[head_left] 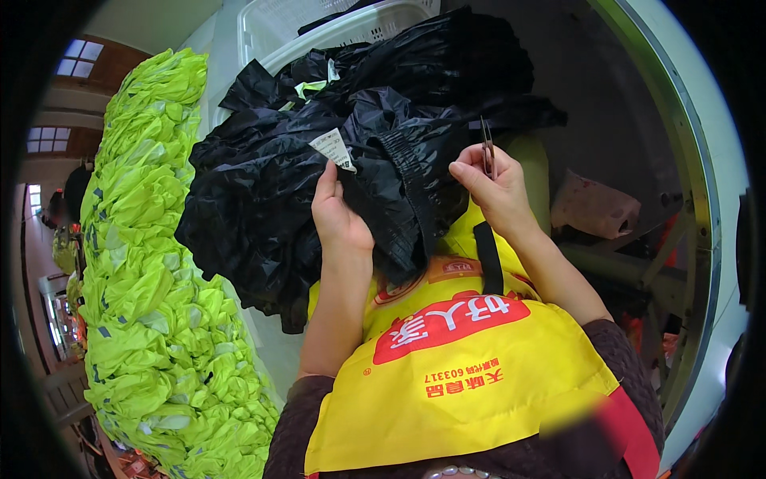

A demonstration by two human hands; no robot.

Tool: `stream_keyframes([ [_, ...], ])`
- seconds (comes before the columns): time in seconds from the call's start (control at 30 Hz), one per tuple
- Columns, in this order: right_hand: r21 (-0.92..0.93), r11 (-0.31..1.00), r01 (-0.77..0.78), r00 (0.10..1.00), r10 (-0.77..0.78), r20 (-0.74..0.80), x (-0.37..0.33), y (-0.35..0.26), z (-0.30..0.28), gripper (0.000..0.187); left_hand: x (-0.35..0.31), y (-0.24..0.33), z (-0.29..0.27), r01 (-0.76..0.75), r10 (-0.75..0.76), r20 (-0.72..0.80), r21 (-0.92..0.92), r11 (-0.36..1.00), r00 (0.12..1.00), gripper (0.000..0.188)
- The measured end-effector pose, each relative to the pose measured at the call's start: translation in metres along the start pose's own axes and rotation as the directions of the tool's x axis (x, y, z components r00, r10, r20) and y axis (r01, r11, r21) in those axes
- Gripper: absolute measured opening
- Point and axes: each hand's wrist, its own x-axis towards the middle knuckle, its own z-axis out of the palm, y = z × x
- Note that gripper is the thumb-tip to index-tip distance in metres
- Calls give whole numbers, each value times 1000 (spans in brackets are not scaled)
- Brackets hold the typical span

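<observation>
A heap of shiny black garments (263,184) fills the space in front of me and spills over my lap. My left hand (341,217) is closed on one black garment (375,211), its thumb at a white printed label (333,150) that stands up from the cloth. A gathered elastic band (408,180) runs down the garment to the right of that hand. In my right hand (503,191) is a small pair of metal thread snips (487,144), blades pointing up and away. The snips are beside the black cloth, apart from the label; the lower part is hidden by the fingers.
A long pile of bright yellow-green garments (159,319) lies along my left. White plastic baskets (319,32) stand behind the black heap. My yellow apron (463,391) covers my lap. To the right are a pinkish box-like thing (594,205) and a curved metal-edged table (702,215).
</observation>
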Motion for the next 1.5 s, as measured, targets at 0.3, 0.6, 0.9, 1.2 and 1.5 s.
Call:
stream_keyframes([
  [0.3, -412, 796, 443, 895, -421, 148, 12, 10, 8, 17, 7, -9, -7, 107, -107, 32, 11, 994, 994, 29],
  [0.6, -187, 968, 169, 986, -165, 37, 13, -2, -17, 13, 10, -2, -9, 75, -75, -9, -2, 997, 997, 29],
  [0.9, -413, 828, 379, 920, -289, 265, 21, 2, -1, 16, 8, -11, 2, 91, -90, -49, 13, 996, 995, 31],
  [1.2, -139, 972, 190, 976, -203, -83, 12, -5, -19, 22, 46, 29, 6, 46, -47, 38, 37, 998, 998, 27],
  [1.5, -568, 737, 368, 930, -311, 199, 30, -4, 19, 48, 37, 19, 37, 49, -65, 204, 80, 996, 977, 21],
])
